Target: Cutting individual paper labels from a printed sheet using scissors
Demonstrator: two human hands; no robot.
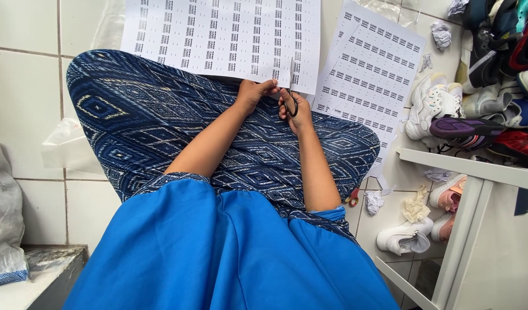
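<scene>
Right hand [298,109] fingers looped through scissors [291,95], blades up at 12 o'clock into label sheet [223,34]. Left hand [253,93] pinching sheet's near edge, just at 9 o'clock of blades. Patterned lap [160,120] beneath. Second sheet [370,74] at 2 o'clock; shoe pile [482,86] at 3.

printed label sheet [218,34] on lap, black-handled scissors [291,97] — blades upright

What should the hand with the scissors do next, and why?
Probably close the scissors and snip a little further up the sheet of labels. The right hand has the blades at the sheet's lower edge, between columns of labels, while the left hand holds that edge steady.
</scene>
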